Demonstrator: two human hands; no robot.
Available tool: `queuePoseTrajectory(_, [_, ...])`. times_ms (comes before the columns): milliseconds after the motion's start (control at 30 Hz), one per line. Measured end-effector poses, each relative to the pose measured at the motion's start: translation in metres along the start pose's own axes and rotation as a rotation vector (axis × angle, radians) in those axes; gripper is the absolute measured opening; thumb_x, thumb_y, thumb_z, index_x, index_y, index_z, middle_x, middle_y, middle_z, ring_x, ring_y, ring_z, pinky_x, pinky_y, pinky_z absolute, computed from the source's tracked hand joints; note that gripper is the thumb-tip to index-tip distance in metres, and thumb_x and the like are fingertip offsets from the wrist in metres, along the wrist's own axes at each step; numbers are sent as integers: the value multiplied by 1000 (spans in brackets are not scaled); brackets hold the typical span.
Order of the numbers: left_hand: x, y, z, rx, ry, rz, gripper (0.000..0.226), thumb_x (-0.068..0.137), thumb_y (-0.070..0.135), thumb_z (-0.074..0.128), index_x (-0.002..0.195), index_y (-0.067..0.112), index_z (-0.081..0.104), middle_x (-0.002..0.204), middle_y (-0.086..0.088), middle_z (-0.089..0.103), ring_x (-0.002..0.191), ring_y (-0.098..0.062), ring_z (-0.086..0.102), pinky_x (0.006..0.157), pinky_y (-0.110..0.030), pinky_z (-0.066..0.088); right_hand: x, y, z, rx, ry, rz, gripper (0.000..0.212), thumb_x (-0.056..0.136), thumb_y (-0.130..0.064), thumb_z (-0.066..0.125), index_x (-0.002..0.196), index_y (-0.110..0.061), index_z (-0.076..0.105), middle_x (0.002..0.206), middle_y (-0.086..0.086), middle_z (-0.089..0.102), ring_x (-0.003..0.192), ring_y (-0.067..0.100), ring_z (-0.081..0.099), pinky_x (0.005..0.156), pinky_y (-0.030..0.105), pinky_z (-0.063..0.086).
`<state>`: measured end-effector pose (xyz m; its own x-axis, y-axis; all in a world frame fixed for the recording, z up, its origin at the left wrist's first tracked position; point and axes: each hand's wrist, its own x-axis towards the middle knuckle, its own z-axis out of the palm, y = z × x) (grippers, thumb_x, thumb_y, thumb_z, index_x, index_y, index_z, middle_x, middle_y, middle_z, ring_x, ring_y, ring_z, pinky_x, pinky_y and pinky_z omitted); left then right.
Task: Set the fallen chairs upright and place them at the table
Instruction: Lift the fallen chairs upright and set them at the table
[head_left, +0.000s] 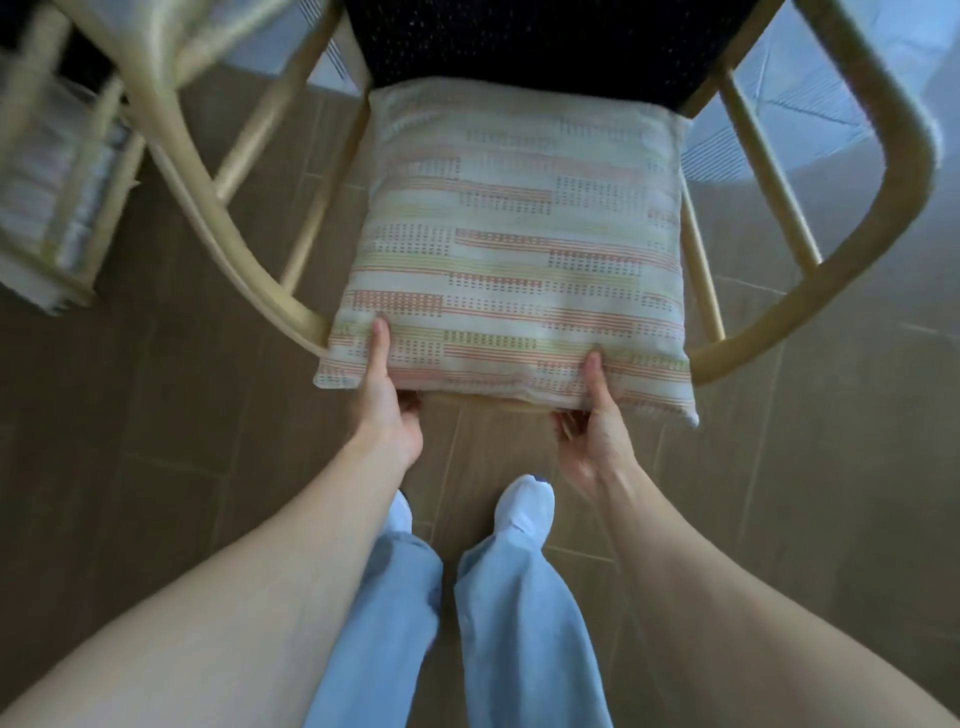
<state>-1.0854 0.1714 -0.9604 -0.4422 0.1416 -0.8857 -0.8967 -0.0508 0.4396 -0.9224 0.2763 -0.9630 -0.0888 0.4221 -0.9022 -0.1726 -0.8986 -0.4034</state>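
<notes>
A light wooden armchair (878, 171) with curved arms and a dark seat (524, 41) stands upright right in front of me. A striped cushion (511, 244) leans against its back rail. My left hand (387, 400) grips the top rail and the cushion's near left edge, thumb on the fabric. My right hand (592, 415) grips the same rail and the cushion's near right edge. The table (810, 88), pale blue, shows beyond the chair at the upper right.
A second wooden chair (67, 182) with a cushion stands blurred at the left, close to the first chair's arm. Brown floor tiles (156, 415) lie all around. My legs in light blue trousers and white shoes (524, 509) stand just behind the chair.
</notes>
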Motion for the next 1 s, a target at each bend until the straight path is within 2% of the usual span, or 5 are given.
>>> queuePoseTrajectory(267, [-99, 81, 24, 31, 121, -37, 42, 74, 46, 85, 95, 23, 56, 101, -1, 71, 100, -22, 67, 94, -40, 54, -112, -47, 56, -38, 133, 24, 70, 75, -51, 83, 129, -17, 54, 107, -1, 69, 96, 15, 62, 80, 29, 49])
queuePoseTrajectory(500, [-154, 144, 47, 139, 112, -83, 64, 74, 49, 84, 116, 19, 46, 97, -6, 61, 89, -28, 62, 91, -51, 54, -183, -88, 97, -86, 201, 22, 92, 71, -55, 85, 144, -15, 46, 128, 7, 63, 112, 26, 59, 96, 40, 51])
queuePoseTrajectory(633, [-192, 186, 60, 183, 101, -106, 65, 74, 50, 84, 117, 19, 47, 97, -8, 62, 83, -29, 64, 53, -42, 56, -222, -110, 124, -119, 236, 35, 91, 72, -58, 84, 142, -13, 48, 126, 7, 61, 113, 27, 59, 100, 45, 53])
queuePoseTrajectory(700, [-208, 206, 67, 208, 97, -122, 63, 74, 50, 84, 116, 19, 49, 100, -10, 64, 85, -31, 66, 47, -42, 56, -239, -121, 136, -149, 246, 49, 88, 73, -60, 82, 141, -14, 50, 123, 6, 61, 112, 27, 59, 94, 42, 55])
queuePoseTrajectory(1000, [-247, 291, 138, 243, 64, -79, 68, 78, 44, 82, 132, 18, 51, 116, -13, 63, 98, -38, 65, 68, -61, 59, -282, -198, 204, -261, 262, 62, 65, 73, -54, 85, 117, -19, 55, 120, 8, 63, 91, 26, 61, 58, 36, 49])
